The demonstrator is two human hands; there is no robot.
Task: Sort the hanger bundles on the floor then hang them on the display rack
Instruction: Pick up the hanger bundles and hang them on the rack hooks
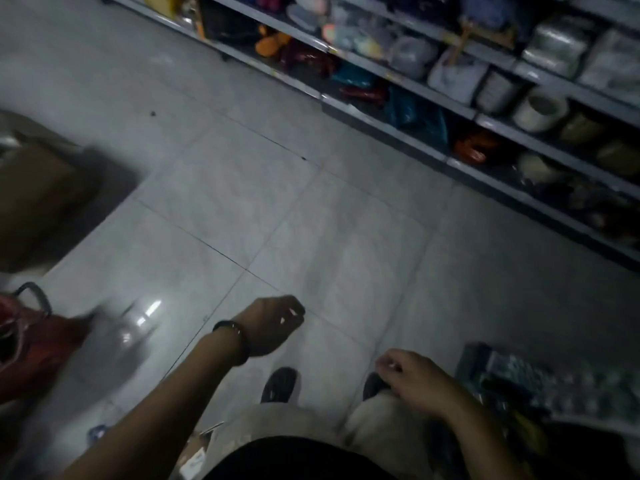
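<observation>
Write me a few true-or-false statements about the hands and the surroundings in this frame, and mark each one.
1. Neither the left hand nor the right hand holds anything. True; both are loosely curled and hold nothing.
2. The dark wristband is on the right wrist. False: it is on the left wrist.
3. Stocked shelving runs along the person's right. True.
4. A hanger bundle lies on the floor tiles just ahead of the shoes. False: no bundle shows there.
5. The red bag is at the person's right. False: it is at the left edge of the view.
</observation>
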